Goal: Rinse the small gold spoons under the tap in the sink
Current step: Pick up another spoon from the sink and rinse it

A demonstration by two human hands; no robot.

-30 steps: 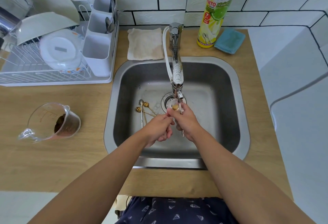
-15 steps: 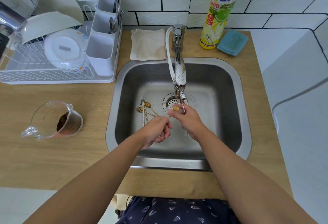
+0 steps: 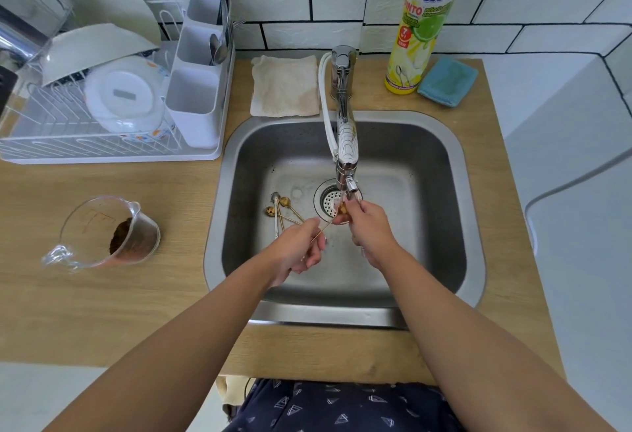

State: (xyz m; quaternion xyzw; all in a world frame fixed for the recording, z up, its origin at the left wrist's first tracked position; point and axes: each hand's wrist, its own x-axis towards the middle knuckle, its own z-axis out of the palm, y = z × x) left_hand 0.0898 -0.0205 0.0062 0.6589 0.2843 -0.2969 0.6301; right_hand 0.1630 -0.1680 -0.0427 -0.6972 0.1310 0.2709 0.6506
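Note:
Water runs from the chrome tap [image 3: 344, 144] into the steel sink [image 3: 444, 171]. My left hand [image 3: 301, 247] pinches the thin handle of a small gold spoon [image 3: 325, 226] and holds its bowl in the stream. My right hand [image 3: 367, 223] is at the spoon's bowl, its fingertips pinching it under the water beside the drain [image 3: 328, 200]. Three more small spoons [image 3: 278, 209] lie on the sink floor left of the drain, two gold and one silvery.
A glass measuring jug [image 3: 109, 233] with brown powder lies on the wooden counter at left. A dish rack [image 3: 102, 144] with bowls and a cutlery holder stands behind it. A cloth [image 3: 285, 86], a dish-soap bottle [image 3: 424, 21] and a blue sponge [image 3: 448, 81] sit behind the sink.
My left hand has slid a little left and down along the spoon's handle, away from my right hand. My right hand stays at the spoon's bowl under the stream.

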